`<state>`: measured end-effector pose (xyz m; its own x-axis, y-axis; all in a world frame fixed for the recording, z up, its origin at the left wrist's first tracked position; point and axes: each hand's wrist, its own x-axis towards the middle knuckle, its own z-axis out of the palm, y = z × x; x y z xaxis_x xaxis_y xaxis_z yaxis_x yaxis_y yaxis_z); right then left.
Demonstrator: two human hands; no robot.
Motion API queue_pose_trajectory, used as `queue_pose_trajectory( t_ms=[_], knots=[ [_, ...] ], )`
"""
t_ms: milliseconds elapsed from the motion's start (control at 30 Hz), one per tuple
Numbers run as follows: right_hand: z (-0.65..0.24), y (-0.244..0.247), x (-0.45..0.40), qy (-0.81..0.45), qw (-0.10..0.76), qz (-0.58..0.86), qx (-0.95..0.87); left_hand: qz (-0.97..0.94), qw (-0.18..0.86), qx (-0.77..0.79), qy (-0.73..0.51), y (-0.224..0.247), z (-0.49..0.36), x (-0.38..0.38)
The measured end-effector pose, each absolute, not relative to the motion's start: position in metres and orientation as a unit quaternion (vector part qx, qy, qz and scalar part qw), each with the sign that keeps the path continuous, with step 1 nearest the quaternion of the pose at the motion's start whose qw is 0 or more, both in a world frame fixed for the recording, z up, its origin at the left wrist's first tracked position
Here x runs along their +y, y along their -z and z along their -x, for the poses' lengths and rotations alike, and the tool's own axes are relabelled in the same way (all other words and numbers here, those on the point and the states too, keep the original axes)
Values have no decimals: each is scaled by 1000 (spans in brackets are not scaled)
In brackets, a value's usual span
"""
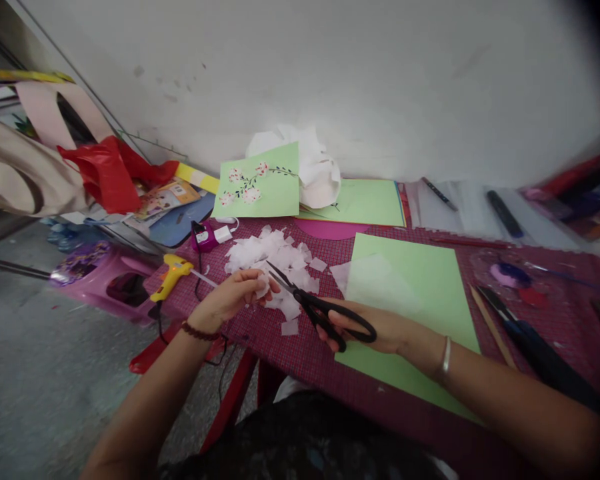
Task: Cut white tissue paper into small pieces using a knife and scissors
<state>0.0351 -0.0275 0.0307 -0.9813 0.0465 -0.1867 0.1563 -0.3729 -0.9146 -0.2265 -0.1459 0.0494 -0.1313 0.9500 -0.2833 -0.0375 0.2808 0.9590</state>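
Observation:
My left hand (243,293) pinches a small piece of white tissue paper (263,285) over the table's near left part. Black scissors (325,311) are in my right hand (360,325), its fingers through the handles. The blades are parted a little and point left toward the tissue piece. Beneath and behind both hands lies a heap of cut white paper pieces (270,252). A plain light green sheet (410,280) lies under my right forearm, with a thin translucent paper (380,280) on it.
A green card with flowers (260,183) leans against crumpled white paper (320,167) at the wall. A yellow glue gun (172,275) rests at the left edge. To the right are a wooden stick (493,327), a dark-handled knife (535,347) and pens. A pink stool (105,283) stands left.

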Motion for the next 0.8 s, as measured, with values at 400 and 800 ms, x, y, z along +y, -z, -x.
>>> queue_pose_trajectory(
  t_ms=[400, 800],
  knots=[
    [-31, -31, -30, 823, 21, -108, 557, -356, 579, 545, -491, -52, 216, -143],
    [-26, -35, -30, 807, -4, -132, 576, -316, 557, 565, -519, -46, 223, -144]
  ],
)
